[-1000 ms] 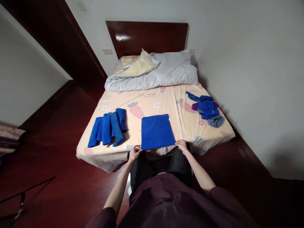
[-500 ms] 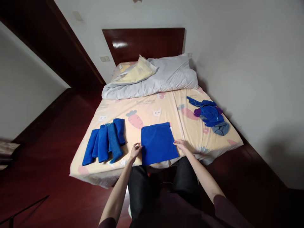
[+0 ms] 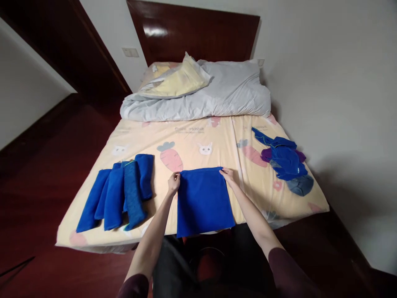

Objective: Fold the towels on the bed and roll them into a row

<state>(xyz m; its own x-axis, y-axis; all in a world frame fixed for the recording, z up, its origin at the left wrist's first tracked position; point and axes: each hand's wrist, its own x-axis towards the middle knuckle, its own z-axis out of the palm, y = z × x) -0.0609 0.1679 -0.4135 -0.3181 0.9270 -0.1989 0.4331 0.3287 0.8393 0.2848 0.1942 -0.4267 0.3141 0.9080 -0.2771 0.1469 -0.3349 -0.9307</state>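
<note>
A flat blue towel (image 3: 204, 203) lies at the bed's front edge, its near end reaching the mattress rim. My left hand (image 3: 174, 183) pinches its far left corner, fingers closed. At the far right corner, my right hand (image 3: 228, 175) grips the towel between thumb and fingers. The far edge is drawn straight between both hands and looks slightly turned over. Left of it lie several rolled blue towels (image 3: 114, 203) side by side; one roll (image 3: 133, 196) is a duller blue with a green edge.
On the bed's right side sits a loose heap of blue, purple and grey cloths (image 3: 283, 159). A grey-white quilt (image 3: 229, 91) and a yellow cloth (image 3: 182, 78) lie near the dark wooden headboard (image 3: 198, 31). The bedsheet (image 3: 198, 140) has carrot and rabbit prints.
Both hands have moved from the towel's sides up to its far corners and closed on them. The view has tipped down and come closer to the bed.
</note>
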